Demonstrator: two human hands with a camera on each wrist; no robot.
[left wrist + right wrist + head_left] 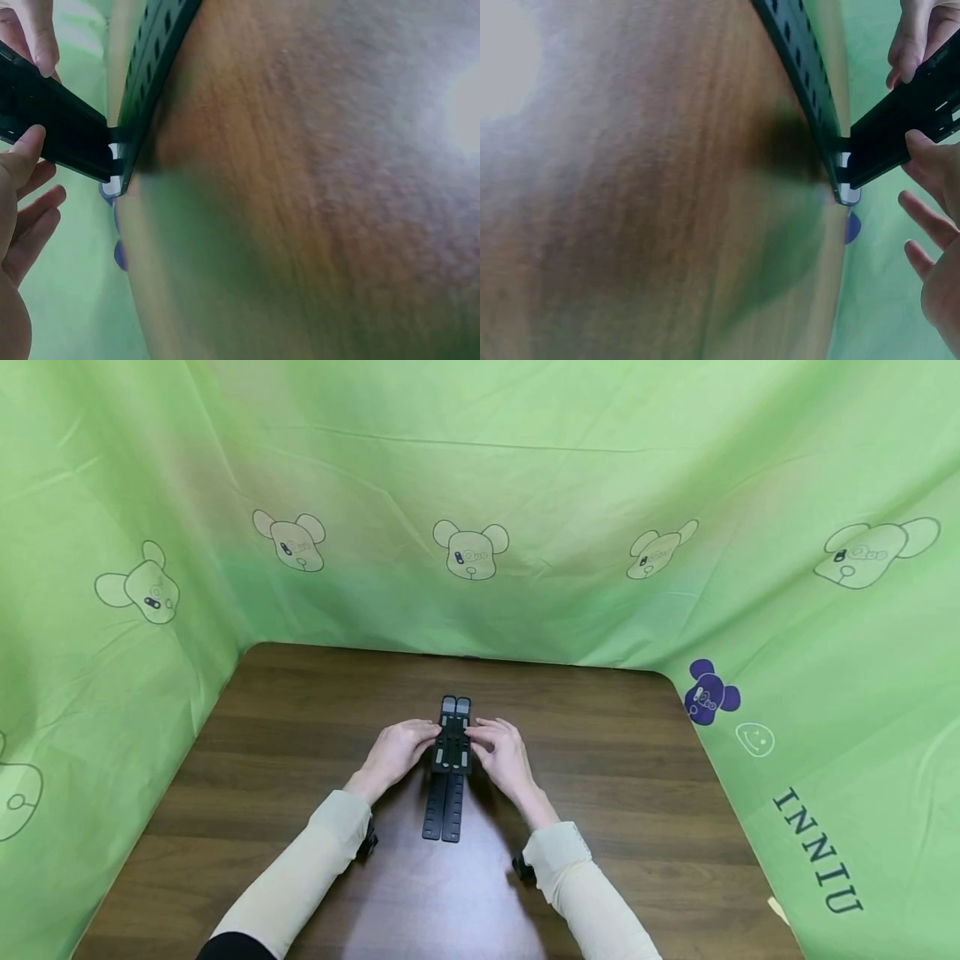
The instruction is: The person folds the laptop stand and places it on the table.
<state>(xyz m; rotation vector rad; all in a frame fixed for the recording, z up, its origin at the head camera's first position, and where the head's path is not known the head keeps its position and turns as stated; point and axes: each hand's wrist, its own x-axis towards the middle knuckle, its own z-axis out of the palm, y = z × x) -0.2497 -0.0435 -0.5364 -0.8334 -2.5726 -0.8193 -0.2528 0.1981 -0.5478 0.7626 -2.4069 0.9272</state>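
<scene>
A black folding laptop stand [452, 745] is at the middle of the table, with two notched legs [442, 810] side by side and pointing toward me. Its upper plate is tilted up from the notched part, joined at a hinge, as both wrist views show. My left hand [397, 750] pinches the plate's left edge, the thumb on the plate in the left wrist view and some fingers apart from it. From the other side my right hand [501, 757] pinches the right edge, its thumb [921, 142] on the plate and its lower fingers spread off it.
A brown wood-grain table [600, 760] lies under the stand, with a bright reflection near its front. Green curtains [480, 468] printed with bear heads surround the back and sides. A small pale piece [777, 910] shows at the right edge.
</scene>
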